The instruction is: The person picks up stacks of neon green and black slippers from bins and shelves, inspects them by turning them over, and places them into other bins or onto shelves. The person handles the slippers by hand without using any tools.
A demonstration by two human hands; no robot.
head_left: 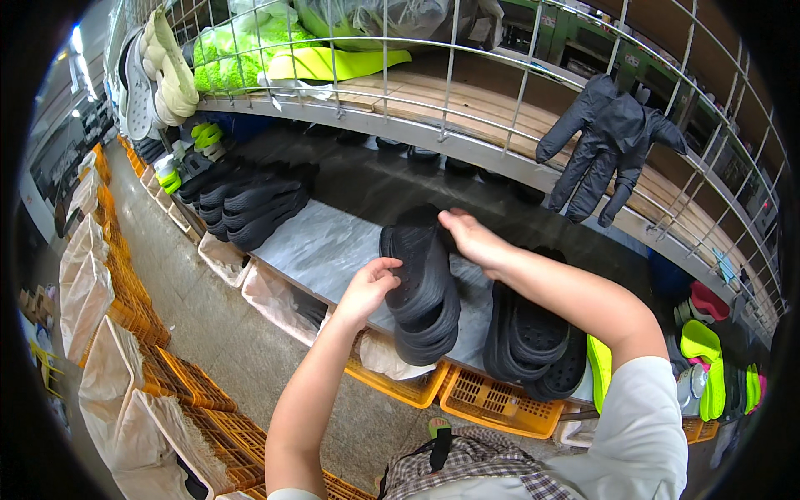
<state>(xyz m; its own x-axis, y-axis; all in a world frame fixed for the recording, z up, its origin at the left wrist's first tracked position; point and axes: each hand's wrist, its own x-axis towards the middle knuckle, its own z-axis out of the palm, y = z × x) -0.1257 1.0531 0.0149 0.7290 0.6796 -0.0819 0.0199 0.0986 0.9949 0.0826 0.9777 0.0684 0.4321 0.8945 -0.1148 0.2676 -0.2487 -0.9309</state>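
A stack of black foam clogs (423,292) stands at the edge of the bench in front of me, between my two hands. My left hand (369,288) grips its left side, fingertips on the upper clog near its vent holes. From the right, my right hand (475,240) holds the far end of the stack's top, and some of its fingers are hidden behind the clog. Just to the right, under my right forearm, sits another pile of black clogs (537,337). A further group of black clogs (250,196) lies together at the left on the bench.
The grey bench top (312,250) runs beneath a wire-mesh shelf (450,92). A dark glove (612,142) hangs on the mesh. Orange crates (500,404) stand below the bench edge, and lined crates (179,375) fill the left side. Bright green clogs (704,367) sit at right.
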